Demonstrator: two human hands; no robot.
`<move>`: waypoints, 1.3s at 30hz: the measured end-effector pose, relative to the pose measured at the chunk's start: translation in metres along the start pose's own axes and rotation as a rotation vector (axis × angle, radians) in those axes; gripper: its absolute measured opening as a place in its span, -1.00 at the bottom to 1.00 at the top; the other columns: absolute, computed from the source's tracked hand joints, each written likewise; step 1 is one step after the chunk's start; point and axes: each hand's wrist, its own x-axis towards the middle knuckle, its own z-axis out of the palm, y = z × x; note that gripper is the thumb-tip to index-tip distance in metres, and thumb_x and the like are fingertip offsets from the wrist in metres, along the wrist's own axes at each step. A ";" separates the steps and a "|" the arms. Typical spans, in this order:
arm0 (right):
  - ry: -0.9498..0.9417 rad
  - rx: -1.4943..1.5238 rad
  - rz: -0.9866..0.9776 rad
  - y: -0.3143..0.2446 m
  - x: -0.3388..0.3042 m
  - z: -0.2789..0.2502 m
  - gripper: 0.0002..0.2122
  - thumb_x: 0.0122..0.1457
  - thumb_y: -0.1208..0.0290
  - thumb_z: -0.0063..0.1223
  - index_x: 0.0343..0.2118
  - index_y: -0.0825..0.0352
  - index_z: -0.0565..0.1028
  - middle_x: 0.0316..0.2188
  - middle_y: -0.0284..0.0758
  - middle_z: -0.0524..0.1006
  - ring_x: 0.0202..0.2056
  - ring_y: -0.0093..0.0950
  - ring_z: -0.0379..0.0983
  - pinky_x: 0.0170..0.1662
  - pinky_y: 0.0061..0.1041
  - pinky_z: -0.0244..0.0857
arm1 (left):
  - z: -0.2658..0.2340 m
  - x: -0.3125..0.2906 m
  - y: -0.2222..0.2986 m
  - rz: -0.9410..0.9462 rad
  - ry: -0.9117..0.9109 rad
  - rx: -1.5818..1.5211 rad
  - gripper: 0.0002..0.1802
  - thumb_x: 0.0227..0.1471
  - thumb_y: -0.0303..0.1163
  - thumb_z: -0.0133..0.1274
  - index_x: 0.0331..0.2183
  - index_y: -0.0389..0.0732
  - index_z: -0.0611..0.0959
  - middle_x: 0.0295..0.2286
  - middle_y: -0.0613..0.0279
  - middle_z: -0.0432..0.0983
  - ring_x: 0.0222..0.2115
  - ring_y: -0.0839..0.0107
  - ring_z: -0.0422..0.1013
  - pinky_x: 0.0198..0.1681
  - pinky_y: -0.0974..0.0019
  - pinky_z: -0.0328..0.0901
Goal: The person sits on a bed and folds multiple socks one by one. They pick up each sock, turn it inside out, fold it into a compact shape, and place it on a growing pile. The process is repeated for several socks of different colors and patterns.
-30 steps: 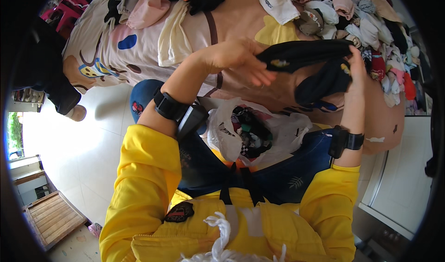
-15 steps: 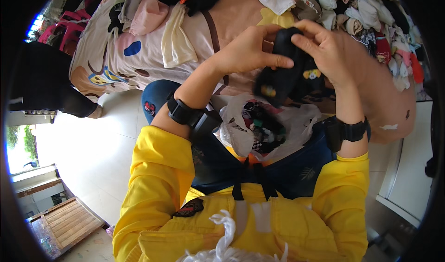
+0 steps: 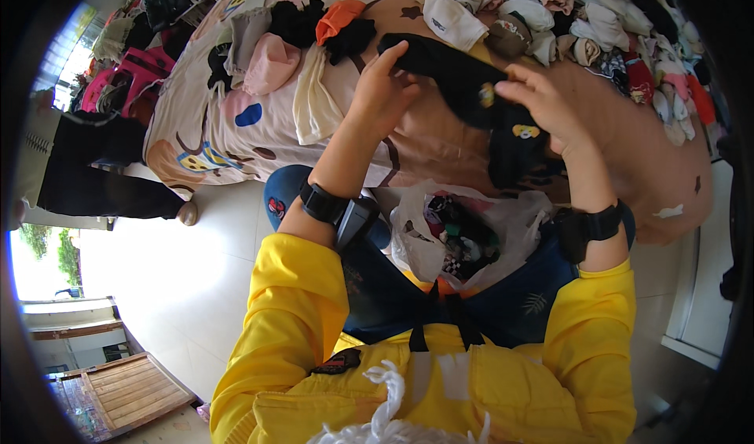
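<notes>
A black sock (image 3: 444, 67) with a small yellow cartoon patch is stretched between my two hands above the bed's edge. My left hand (image 3: 382, 90) grips its far left end between thumb and fingers. My right hand (image 3: 548, 108) pinches it near the patch. A second black sock (image 3: 509, 161) with a matching patch hangs below my right hand; how it is held is hidden. In my lap, a whitish plastic bag (image 3: 514, 220) stands with its mouth open and holds dark, patterned socks (image 3: 463, 232).
On the patterned bedspread (image 3: 424, 157) lie a cream sock (image 3: 314, 102), a pink one (image 3: 272, 65) and an orange one (image 3: 339, 20). Rolled socks (image 3: 605, 27) heap at the far right. A person in black trousers (image 3: 102, 165) stands at the left, near pink plastic chairs (image 3: 149, 67).
My left hand has moved left, drawing one black sock out lengthwise from the bunched pair. The other sock now hangs under my right hand. The whole view has shifted slightly.
</notes>
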 end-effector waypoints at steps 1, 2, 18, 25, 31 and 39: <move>0.050 -0.023 -0.075 -0.002 -0.001 -0.004 -0.78 0.18 0.32 0.10 -0.19 0.33 0.49 -0.30 -0.48 0.48 -0.22 -0.70 0.35 -0.11 -0.65 0.21 | -0.002 0.000 0.001 0.034 -0.001 0.000 -0.87 0.07 -0.42 0.14 -0.35 -0.18 0.50 -0.49 0.35 0.42 -0.57 0.52 0.33 -0.59 0.55 0.19; 0.071 -0.051 -0.123 -0.003 -0.001 -0.007 -0.79 0.20 0.31 0.06 -0.19 0.31 0.47 -0.32 -0.48 0.47 -0.22 -0.70 0.34 -0.10 -0.66 0.19 | -0.005 0.001 0.003 0.064 -0.026 0.096 -0.87 0.06 -0.43 0.14 -0.34 -0.18 0.51 -0.50 0.37 0.41 -0.58 0.54 0.32 -0.60 0.55 0.16; 0.093 -0.296 -0.348 0.000 0.002 -0.036 -0.83 0.22 0.35 0.08 -0.31 0.37 0.56 -0.45 -0.51 0.48 -0.45 -0.74 0.29 -0.38 -0.75 0.14 | -0.019 0.006 0.013 0.303 0.073 0.459 -0.86 0.13 -0.36 0.09 -0.41 -0.20 0.55 -0.56 0.37 0.44 -0.64 0.59 0.37 -0.58 0.54 0.27; 0.202 -0.128 -0.290 -0.020 -0.012 -0.080 -0.84 0.28 0.35 -0.02 -0.35 0.34 0.48 -0.64 -0.60 0.19 -0.56 -0.79 0.10 -0.45 -0.78 -0.04 | -0.056 0.003 0.071 0.345 0.167 0.267 -0.85 0.09 -0.38 0.11 -0.49 -0.13 0.51 -0.62 0.44 0.36 -0.70 0.63 0.27 -0.70 0.56 0.14; -0.070 -0.139 -0.258 0.002 -0.011 -0.038 -0.91 0.10 0.54 0.19 -0.37 0.30 0.48 -0.44 -0.55 0.45 -0.36 -0.76 0.36 -0.23 -0.76 0.21 | -0.038 0.003 0.045 1.085 0.483 0.802 -0.73 -0.03 -0.46 0.19 -0.23 -0.23 0.53 -0.37 0.31 0.43 -0.43 0.55 0.33 -0.48 0.50 0.21; -0.053 0.318 -0.525 -0.017 -0.001 0.000 -0.88 0.14 0.52 0.16 -0.26 0.26 0.52 -0.32 -0.54 0.48 -0.25 -0.71 0.37 -0.13 -0.72 0.21 | 0.024 -0.036 -0.037 0.224 -0.637 0.704 -0.19 -0.05 -0.23 0.30 0.12 -0.30 0.27 0.02 0.10 0.31 0.06 0.33 0.24 0.15 0.27 0.14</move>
